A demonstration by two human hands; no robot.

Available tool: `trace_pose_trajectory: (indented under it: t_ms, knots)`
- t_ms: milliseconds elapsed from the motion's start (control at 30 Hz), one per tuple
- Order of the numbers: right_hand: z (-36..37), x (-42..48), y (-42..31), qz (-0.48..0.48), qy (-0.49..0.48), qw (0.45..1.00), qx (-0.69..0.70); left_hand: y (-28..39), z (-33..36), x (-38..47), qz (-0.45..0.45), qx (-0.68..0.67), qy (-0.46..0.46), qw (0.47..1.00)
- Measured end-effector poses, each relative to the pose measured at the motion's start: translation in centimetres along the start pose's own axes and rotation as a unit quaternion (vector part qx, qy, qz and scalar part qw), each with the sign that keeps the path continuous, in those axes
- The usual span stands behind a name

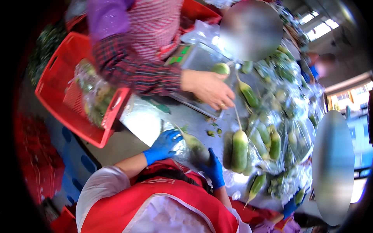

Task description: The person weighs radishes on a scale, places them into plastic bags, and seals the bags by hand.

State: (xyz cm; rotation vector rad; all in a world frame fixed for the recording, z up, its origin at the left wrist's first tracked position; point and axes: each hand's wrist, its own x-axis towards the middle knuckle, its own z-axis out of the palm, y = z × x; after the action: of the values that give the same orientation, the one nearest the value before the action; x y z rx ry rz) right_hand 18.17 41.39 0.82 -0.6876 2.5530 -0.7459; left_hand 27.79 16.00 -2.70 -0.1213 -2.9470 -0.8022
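Observation:
My left hand [163, 146], in a blue glove, is at the table's near edge with its fingers over crumpled clear plastic [180, 149]. Whether it grips the plastic is not clear. Close to its right lies a green radish with a pale root end [195, 145]. At that radish's lower end is my right hand [214, 169], also blue-gloved, its thumb and fingers around the end. Further right a large green radish [239, 151] lies on the metal table, its thin root pointing away from me.
Across the table a co-worker's bare hand [208, 88] reaches over a scale's metal tray [201, 62]. A red crate [72, 128] with bagged vegetables stands at left. Bagged radishes [262, 137] pile up at right. Another person's gloved hand [292, 205] holds a radish at lower right.

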Motion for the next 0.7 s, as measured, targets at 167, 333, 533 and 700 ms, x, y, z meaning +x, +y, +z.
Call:
trace_pose_trajectory:
  t_ms: [167,333,533,700]
  knots:
    - [-2.3,1.1,3.2,0.169,-0.064,0.857,0.483,-0.1,1.0,1.3,-0.01,0.014,0.022,1.0]
    - [-3.7,1.9,3.2,0.175,-0.061,0.769,0.612,-0.8,2.1,1.8,-0.013,0.007,0.015,1.0]
    - [-2.7,0.9,4.6,0.236,-0.195,0.475,0.825,-0.8,2.4,1.7,-0.018,-0.014,0.044,0.999]
    - [-0.5,-0.6,6.4,0.188,-0.141,0.414,0.879,-0.4,2.1,2.1,-0.006,-0.02,0.071,0.997]
